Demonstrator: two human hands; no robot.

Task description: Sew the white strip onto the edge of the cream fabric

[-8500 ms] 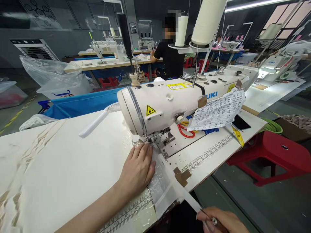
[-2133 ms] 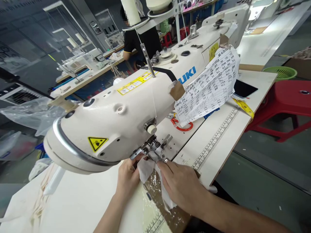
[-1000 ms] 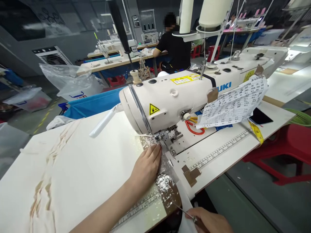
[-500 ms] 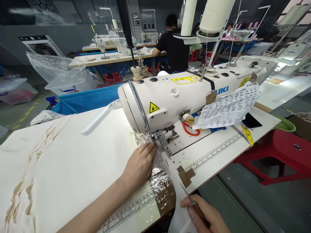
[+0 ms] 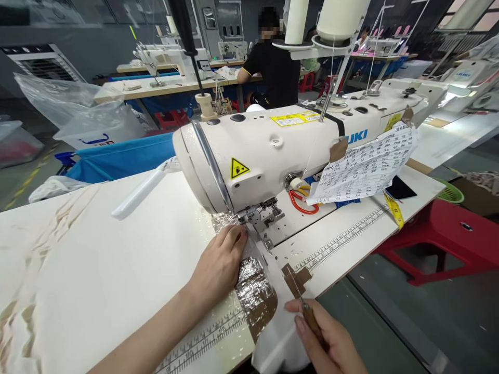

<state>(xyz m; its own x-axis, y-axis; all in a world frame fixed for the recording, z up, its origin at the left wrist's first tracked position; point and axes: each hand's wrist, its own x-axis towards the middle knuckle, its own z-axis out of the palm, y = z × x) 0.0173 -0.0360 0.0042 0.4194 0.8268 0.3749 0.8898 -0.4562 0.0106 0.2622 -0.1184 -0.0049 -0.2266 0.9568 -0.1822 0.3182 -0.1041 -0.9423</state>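
Spanning mid-frame, a white worktable (image 5: pixel 156 244) bears the sewing machine (image 5: pixel 249 161). Left hand (image 5: pixel 220 259) lies close-fingered beside white fabric (image 5: pixel 278 324) trailing to bottom centre, presumably steadying it — any pinch is hidden — while the right hand (image 5: pixel 323 332) grips a wooden-handled awl (image 5: pixel 310 317), perhaps for finer reach.

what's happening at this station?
A person is at a white sewing machine. Their left hand lies palm down right beside the needle area; what is under the fingers is hidden. Their right hand grips a thin pointed tool by its wooden handle, next to white cloth that runs from the needle area to the table's near edge. A handwritten sheet hangs on the machine. Beyond, someone in a black shirt sits at another table.
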